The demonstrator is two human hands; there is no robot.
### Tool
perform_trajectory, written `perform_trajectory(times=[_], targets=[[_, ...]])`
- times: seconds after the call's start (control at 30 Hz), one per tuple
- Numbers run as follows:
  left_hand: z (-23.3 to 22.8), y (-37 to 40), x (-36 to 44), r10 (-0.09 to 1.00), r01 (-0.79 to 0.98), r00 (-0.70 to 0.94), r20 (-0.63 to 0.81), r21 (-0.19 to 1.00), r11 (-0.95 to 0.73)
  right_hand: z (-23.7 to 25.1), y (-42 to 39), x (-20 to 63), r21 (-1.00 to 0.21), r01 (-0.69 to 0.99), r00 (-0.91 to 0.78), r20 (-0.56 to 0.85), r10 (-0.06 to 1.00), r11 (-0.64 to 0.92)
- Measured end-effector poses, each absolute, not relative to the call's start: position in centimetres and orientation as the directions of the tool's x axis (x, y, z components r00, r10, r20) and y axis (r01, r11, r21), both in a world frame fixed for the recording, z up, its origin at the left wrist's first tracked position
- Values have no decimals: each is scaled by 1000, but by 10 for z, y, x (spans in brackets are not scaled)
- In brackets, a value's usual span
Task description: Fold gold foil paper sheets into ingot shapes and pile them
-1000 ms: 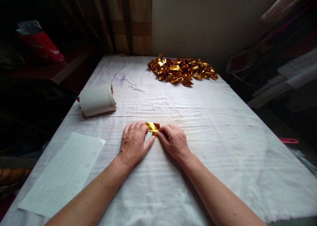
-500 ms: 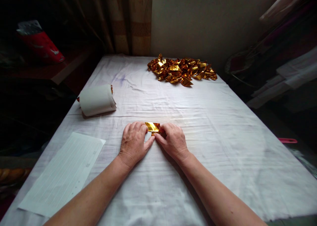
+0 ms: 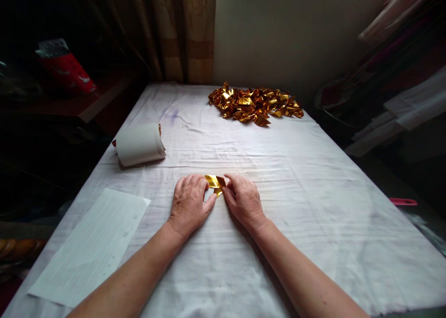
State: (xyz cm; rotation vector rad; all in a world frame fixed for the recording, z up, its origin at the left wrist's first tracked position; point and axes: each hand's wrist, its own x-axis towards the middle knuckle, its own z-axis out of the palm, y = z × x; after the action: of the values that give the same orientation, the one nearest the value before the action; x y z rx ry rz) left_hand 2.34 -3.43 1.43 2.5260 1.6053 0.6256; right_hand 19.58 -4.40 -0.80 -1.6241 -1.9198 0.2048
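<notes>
1. The left hand lies on the white cloth with its palm down. Its fingers are curled and they pinch the left end of a small gold foil piece, while the thumb points toward the other hand.
2. The right hand is just beside the left hand. Its fingertips grasp the right end of the gold foil piece, and its thumb is below the foil, close to the left thumb.
3. The gold foil piece is between the two hands, near the middle of the white cloth. It looks folded, but I cannot tell if it touches the cloth or is a little lifted.
4. A heap of folded gold foil pieces lies at the far end of the white cloth, well apart from the hands.
5. A white roll lies on its side near the left edge of the white cloth, between the heap and the hands but to the left.
6. A lined white sheet of paper lies flat at the near left corner of the white cloth, beside the left forearm.
</notes>
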Motion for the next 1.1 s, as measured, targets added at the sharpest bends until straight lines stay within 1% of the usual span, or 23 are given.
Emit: perform_trajectory(times=[0.1, 0.23, 0.37, 0.47, 0.57, 0.63, 0.7, 0.77, 0.9, 1.0, 1.1], targets=[[13, -34, 21, 878, 832, 372, 302, 312, -459, -6, -45, 195, -400, 867, -155, 348, 924, 296], [13, -32, 9, 861, 766, 415, 293, 399, -504, 1, -47, 194, -319, 860, -278, 362, 890, 399], [16, -24, -12, 828, 667, 511, 229, 503, -550, 8, -51, 195, -306, 842, -340, 340, 877, 445], [16, -19, -27, 809, 603, 556, 193, 577, -551, 11, -52, 197, -287, 844, -367, 307, 878, 453], [13, -15, -36, 826, 573, 534, 182, 640, -512, 11, -52, 197, -277, 849, -369, 298, 880, 450], [11, -13, -39, 850, 583, 496, 178, 657, -478, 10, -52, 196, -274, 850, -363, 312, 878, 449], [10, -11, -39, 866, 600, 462, 191, 651, -464, 8, -52, 196, -270, 850, -356, 339, 871, 452], [9, -10, -38, 853, 601, 467, 233, 623, -500, 5, -51, 196, -268, 850, -344, 371, 863, 454], [8, -8, -37, 759, 572, 570, 314, 511, -641, -1, -49, 196, -281, 843, -322, 419, 849, 458], [8, -6, -39, 714, 567, 630, 305, 449, -691, -4, -49, 195, -310, 837, -301, 430, 851, 452], [8, -5, -42, 703, 571, 655, 276, 430, -700, -4, -49, 195, -317, 842, -290, 415, 863, 436]])
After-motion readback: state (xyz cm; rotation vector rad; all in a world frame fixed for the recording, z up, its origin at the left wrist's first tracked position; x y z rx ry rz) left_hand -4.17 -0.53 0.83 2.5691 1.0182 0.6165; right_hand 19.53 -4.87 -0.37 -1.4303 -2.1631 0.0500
